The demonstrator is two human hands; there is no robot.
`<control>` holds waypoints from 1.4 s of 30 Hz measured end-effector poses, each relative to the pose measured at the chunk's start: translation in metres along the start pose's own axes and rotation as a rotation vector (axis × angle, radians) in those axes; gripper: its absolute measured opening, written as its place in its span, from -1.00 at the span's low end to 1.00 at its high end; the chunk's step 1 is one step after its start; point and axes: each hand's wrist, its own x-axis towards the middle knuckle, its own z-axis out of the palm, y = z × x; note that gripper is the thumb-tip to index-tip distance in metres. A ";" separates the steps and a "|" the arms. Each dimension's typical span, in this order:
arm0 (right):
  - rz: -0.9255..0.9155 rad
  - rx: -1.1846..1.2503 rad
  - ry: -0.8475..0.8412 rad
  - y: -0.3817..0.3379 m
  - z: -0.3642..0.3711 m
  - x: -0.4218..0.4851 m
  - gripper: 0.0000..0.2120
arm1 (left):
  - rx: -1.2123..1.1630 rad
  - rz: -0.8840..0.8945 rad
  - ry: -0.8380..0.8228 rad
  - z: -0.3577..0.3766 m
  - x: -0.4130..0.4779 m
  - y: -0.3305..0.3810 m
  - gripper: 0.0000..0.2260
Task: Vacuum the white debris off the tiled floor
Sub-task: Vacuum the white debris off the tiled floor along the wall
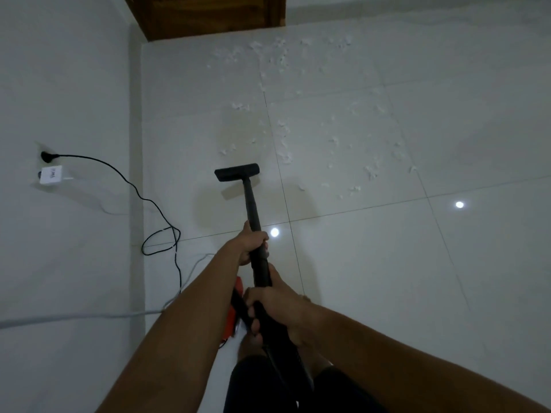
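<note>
A black vacuum wand (252,204) runs from my hands out to a flat black nozzle (237,172) resting on the white tiled floor (387,263). My left hand (250,244) grips the wand further up its length. My right hand (277,305) grips it lower, close to my body. White debris (343,138) lies scattered in flakes ahead and to the right of the nozzle, with more debris near the far wall. A small flake cluster sits just beyond the nozzle's front edge.
A white wall (59,84) bounds the left side, with a socket holding a black plug (46,156) and a white adapter (51,175). A black cord (161,234) loops over the floor by the wall. An orange vacuum body (232,317) sits under my arms. A wooden door (208,13) stands at the back.
</note>
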 end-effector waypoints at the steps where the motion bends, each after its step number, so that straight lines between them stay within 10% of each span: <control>1: -0.004 0.006 0.018 -0.002 0.005 0.005 -0.30 | -0.005 -0.002 -0.003 -0.005 0.002 0.001 -0.43; 16: 0.128 -0.050 -0.020 -0.015 0.052 0.040 -0.52 | 0.082 0.052 0.027 -0.061 0.016 0.001 -0.46; 23: -0.130 -0.064 0.168 -0.003 0.061 0.053 -0.67 | -0.026 0.000 -0.020 -0.057 0.012 -0.002 -0.73; 42: -0.059 0.010 0.040 0.043 0.015 0.018 -0.63 | 0.049 0.056 0.109 -0.014 0.010 -0.059 -0.46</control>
